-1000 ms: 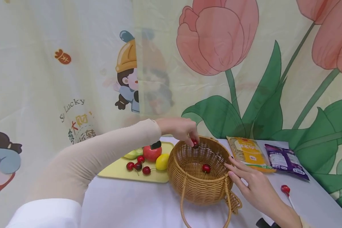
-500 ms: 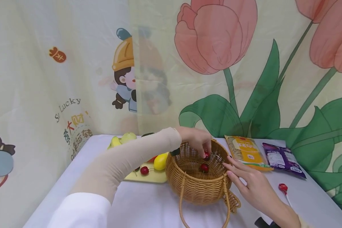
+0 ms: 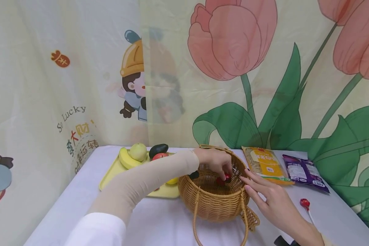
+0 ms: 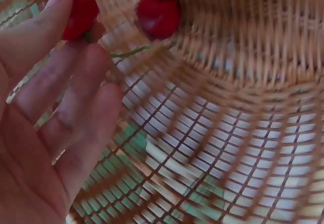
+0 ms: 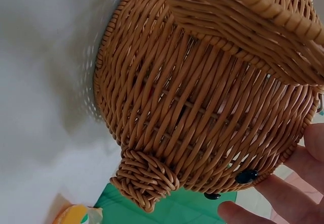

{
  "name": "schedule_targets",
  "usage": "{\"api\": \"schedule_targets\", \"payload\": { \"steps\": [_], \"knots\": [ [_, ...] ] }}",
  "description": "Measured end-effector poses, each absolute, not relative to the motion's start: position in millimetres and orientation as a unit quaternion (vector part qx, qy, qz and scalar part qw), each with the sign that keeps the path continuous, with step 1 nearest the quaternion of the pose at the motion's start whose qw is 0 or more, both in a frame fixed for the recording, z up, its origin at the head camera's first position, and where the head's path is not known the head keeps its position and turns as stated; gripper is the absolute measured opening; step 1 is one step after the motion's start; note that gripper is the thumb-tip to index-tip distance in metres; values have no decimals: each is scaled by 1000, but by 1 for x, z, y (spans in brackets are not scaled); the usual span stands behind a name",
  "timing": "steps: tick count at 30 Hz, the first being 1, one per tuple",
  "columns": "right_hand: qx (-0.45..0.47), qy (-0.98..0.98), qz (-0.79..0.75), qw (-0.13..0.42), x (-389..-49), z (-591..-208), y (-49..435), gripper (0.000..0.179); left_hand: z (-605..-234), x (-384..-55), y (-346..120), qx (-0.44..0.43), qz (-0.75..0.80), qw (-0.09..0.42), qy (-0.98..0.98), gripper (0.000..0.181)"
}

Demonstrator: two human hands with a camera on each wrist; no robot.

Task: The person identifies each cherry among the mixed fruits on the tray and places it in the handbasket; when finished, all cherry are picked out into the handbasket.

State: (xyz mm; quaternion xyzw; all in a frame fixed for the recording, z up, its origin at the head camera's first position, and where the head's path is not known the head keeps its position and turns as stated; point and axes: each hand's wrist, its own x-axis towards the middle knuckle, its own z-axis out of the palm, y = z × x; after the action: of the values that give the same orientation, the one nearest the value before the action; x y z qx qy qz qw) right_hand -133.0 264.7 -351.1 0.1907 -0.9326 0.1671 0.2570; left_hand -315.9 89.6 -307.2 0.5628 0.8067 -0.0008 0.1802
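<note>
My left hand [image 3: 216, 160] reaches down inside a round wicker basket [image 3: 213, 206]. Its thumb and fingers pinch a dark red cherry [image 4: 82, 12], with the other fingers spread beside it. Close by, a second cherry [image 4: 158, 15] with a green stem lies in the basket; in the head view the two overlap low near the right wall. My right hand [image 3: 275, 201] rests its fairly straight fingers on the basket's right rim. The right wrist view shows those fingertips [image 5: 281, 191] by the rim, next to a black bead on the weave.
A yellow tray [image 3: 110, 176] at left carries a banana [image 3: 127, 159], a pale green round fruit [image 3: 138, 152] and other fruit, partly behind my left arm. Right of the basket lie an orange bag [image 3: 265, 164], a purple bag [image 3: 304, 172] and a red lollipop [image 3: 305, 204]. The basket handle loops toward me.
My left hand has moved right and down from the basket's rear left rim into its inside, carrying the cherry close to the other one. My right hand stays at the rim.
</note>
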Motion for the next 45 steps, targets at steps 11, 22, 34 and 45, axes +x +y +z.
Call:
{"api": "schedule_targets", "payload": {
  "steps": [11,22,34,45],
  "knots": [
    [183,-937,170,245,-133,-351,264,33,-314,-312,87,545,9,180,819,27],
    [182,-938,170,240,-134,-350,264,33,-312,-313,87,551,11,174,816,29],
    [175,-942,174,230,-133,-351,264,34,-312,-312,86,538,22,180,823,34],
    [176,-941,169,236,-133,-351,263,34,-309,-309,86,538,18,180,823,34]
  ]
}}
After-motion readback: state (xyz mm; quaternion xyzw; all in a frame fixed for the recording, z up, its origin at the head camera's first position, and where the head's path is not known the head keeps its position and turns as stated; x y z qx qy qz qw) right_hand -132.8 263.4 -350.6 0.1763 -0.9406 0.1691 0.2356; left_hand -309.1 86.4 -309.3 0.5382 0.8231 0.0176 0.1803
